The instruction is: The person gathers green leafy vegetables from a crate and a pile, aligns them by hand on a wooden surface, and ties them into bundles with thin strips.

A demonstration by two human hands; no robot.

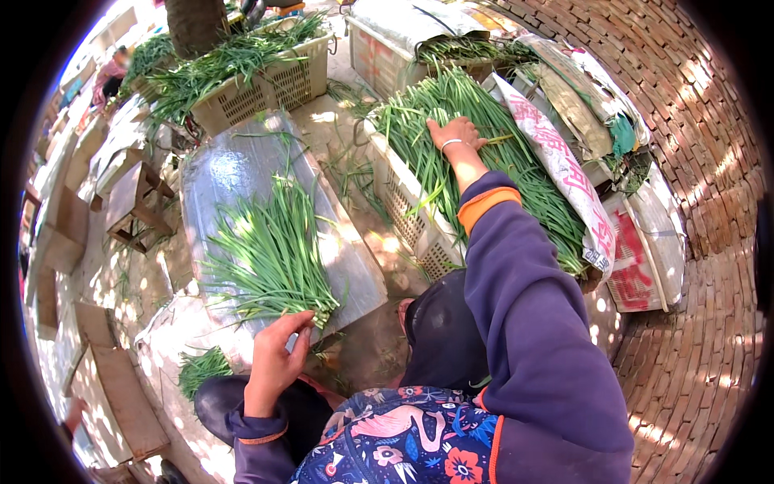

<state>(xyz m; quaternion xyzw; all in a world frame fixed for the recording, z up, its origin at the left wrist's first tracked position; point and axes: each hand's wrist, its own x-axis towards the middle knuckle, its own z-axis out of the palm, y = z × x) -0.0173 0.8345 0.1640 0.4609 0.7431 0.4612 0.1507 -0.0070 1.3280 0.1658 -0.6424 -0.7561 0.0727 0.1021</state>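
My right hand [456, 136], with a pale bangle at the wrist, reaches into the long green leafy stalks, probably garlic chives [526, 175], that fill a cream plastic crate [396, 193]. Its fingers lie on the stalks; whether they grip any is unclear. Near my left knee, my left hand [287, 345] is at the cut ends of a fanned pile of the same greens [275, 248]. Thumb and forefinger are apart, the forefinger by the stalk ends. The pile lies on a wet, metal-looking board [227, 175].
Another crate of greens [266, 85] stands beyond the board. A printed white sack [559, 163] edges the right crate. A small green bundle [204, 370] lies by my left knee. Left are a wooden stool [136, 199] and boxes [115, 399]; a brick wall [695, 121] rises at right.
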